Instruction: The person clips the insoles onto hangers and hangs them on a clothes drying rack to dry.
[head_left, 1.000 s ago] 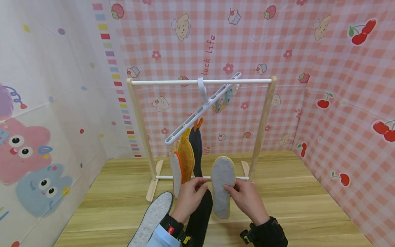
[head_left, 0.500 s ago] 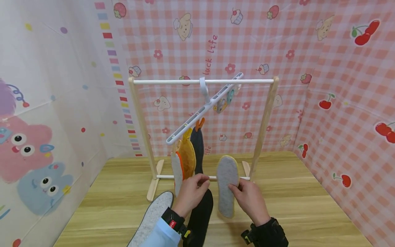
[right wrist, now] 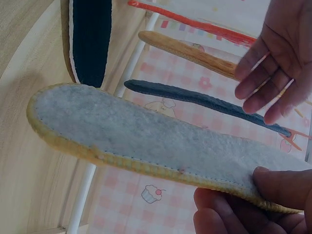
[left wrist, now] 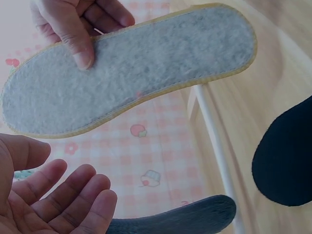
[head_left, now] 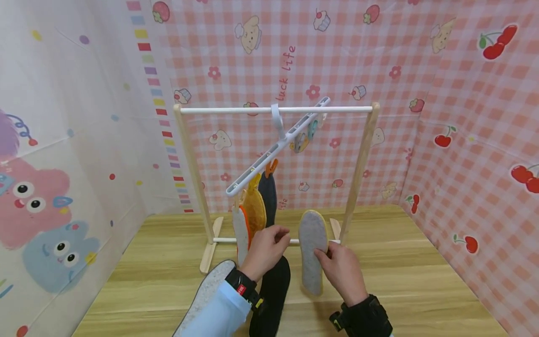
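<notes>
Nearest you, a speckled grey insole with a dark edge (head_left: 202, 299) lies at the left on the light wood-grain table (head_left: 404, 285), with a long black insole (head_left: 271, 299) to its right. Your left hand (head_left: 266, 250) is above them, fingers loosely bent and thumb apart from the fingertips. Your right hand (head_left: 343, 271) pinches a grey felt insole with yellow edging (head_left: 312, 252) by its right side, thumb on the grey face, holding it nearly upright, to the right of your left hand. Farther off, left of centre, hang a pale insole with an orange edge (head_left: 241, 236), a golden-brown fuzzy insole (head_left: 256, 208) and a dark blue-grey insole (head_left: 267, 199), clipped under a slanting white plastic hanger (head_left: 281, 144). The hanger hooks over the white top bar (head_left: 332, 110) of a pale wooden rack (head_left: 360, 168). Beyond stands a pink checked cloth (head_left: 337, 51).
</notes>
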`<move>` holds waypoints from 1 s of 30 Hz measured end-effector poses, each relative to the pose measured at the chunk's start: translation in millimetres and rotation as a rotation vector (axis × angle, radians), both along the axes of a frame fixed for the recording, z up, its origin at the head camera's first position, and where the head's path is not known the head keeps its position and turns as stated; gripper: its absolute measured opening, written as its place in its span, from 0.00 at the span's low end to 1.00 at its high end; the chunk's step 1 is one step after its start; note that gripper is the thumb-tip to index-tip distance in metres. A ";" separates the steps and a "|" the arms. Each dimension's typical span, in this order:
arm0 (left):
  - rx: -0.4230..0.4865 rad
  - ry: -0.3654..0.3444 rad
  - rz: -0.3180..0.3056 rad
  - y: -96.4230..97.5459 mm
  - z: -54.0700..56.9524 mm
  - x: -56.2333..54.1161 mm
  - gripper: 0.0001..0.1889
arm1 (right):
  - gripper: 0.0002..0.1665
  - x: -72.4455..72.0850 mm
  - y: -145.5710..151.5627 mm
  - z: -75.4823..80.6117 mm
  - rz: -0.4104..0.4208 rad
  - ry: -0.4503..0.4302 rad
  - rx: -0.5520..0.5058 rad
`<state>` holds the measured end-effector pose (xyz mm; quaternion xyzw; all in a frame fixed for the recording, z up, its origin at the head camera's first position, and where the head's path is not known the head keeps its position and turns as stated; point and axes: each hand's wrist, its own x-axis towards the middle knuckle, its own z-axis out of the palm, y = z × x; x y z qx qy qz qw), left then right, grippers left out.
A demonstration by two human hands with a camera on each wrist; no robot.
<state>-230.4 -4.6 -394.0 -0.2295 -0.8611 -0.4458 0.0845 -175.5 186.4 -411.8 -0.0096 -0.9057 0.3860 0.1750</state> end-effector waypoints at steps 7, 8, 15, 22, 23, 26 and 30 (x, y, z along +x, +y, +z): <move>-0.030 0.017 0.000 9.1 14.3 -7.1 0.12 | 0.08 -0.2 2.8 -1.4 -0.007 0.001 0.002; -0.035 0.026 -0.002 10.6 16.5 -8.1 0.12 | 0.08 -0.1 3.2 -1.6 -0.008 0.004 0.002; -0.037 0.034 -0.016 21.0 29.5 -17.1 0.14 | 0.08 -0.7 4.7 -2.1 -0.016 0.004 0.003; -0.035 0.082 0.000 28.3 38.9 -33.0 0.13 | 0.08 -1.2 4.8 -2.7 -0.024 -0.001 0.004; -0.037 0.082 0.002 29.3 40.4 -34.6 0.13 | 0.08 -1.4 4.8 -2.9 -0.024 0.000 0.004; -0.045 0.081 0.012 32.4 44.0 -38.3 0.14 | 0.07 -1.4 4.9 -3.3 -0.024 0.006 0.008; -0.043 0.071 0.024 34.8 46.5 -42.5 0.15 | 0.08 -0.8 5.2 -3.3 -0.027 0.017 0.024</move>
